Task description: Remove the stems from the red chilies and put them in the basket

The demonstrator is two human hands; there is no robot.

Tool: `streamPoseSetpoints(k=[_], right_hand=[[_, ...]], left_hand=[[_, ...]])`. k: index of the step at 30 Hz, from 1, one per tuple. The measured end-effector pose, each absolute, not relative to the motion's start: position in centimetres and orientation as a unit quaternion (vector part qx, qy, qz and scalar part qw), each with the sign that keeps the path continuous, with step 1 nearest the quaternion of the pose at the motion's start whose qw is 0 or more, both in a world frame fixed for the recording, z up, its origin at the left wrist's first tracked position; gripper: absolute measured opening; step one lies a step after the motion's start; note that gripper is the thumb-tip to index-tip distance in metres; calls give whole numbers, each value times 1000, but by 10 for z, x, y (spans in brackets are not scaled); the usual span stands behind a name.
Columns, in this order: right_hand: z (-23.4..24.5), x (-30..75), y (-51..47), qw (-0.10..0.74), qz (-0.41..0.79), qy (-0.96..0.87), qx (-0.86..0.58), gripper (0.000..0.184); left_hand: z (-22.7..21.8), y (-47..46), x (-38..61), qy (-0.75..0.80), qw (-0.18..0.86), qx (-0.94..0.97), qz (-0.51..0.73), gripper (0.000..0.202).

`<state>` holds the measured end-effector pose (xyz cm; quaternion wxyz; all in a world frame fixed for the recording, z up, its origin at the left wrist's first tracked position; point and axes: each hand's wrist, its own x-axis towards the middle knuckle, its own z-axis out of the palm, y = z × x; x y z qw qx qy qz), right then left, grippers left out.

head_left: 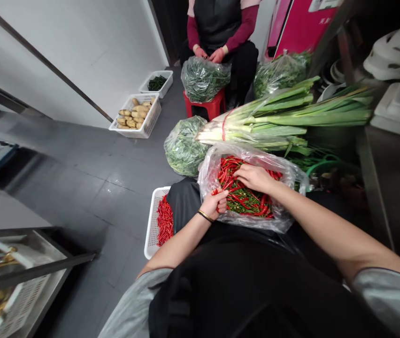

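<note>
A clear plastic bag (288, 171) lies open on my lap, filled with red chili peppers (242, 199) that have green stems. My left hand (214, 204), with a bracelet at the wrist, is closed at the bag's left side, and red chili peppers poke out of its curled fingers. Over the peppers, my right hand (254, 178) has its fingers bent together and touching them; its fingertips seem to pinch a chili pepper. Left of my knee stands a white basket (150, 234) holding red chili peppers (165, 221) without visible stems.
A bundle of leeks (270, 117) lies beyond the bag, beside a bag of greens (186, 145). Opposite, a person (217, 28) handles a bag of greens (205, 77) on a red stool (216, 104). A potato basket (143, 131) stands by the wall; a metal rack (62, 267) is at lower left.
</note>
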<state>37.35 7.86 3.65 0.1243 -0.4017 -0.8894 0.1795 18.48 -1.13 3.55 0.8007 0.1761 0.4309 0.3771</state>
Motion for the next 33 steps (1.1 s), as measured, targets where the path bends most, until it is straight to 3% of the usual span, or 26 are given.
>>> streamPoseSetpoints(k=[4, 7, 10, 14, 18, 22, 25, 33], right_hand=[[54, 400, 57, 299, 405, -719, -479, 25], [58, 394, 40, 298, 580, -590, -476, 34], [55, 378, 27, 271, 645, -548, -459, 36], [50, 366, 16, 283, 629, -549, -472, 39], [44, 362, 4, 192, 637, -594, -451, 39], [34, 355, -6, 243, 637, -574, -454, 42], [32, 351, -11, 238, 617, -596, -456, 42], [46, 357, -22, 210, 392, -796, -410, 38]], left_hand=[[37, -4, 189, 464, 746, 211, 428, 46], [39, -1, 201, 469, 737, 261, 411, 51], [39, -1, 206, 465, 743, 303, 372, 48], [39, -1, 201, 464, 743, 267, 402, 44], [37, -1, 197, 422, 760, 202, 452, 40], [33, 1, 196, 414, 779, 160, 444, 34], [32, 2, 194, 419, 790, 146, 422, 28], [39, -6, 195, 406, 811, 172, 384, 28]])
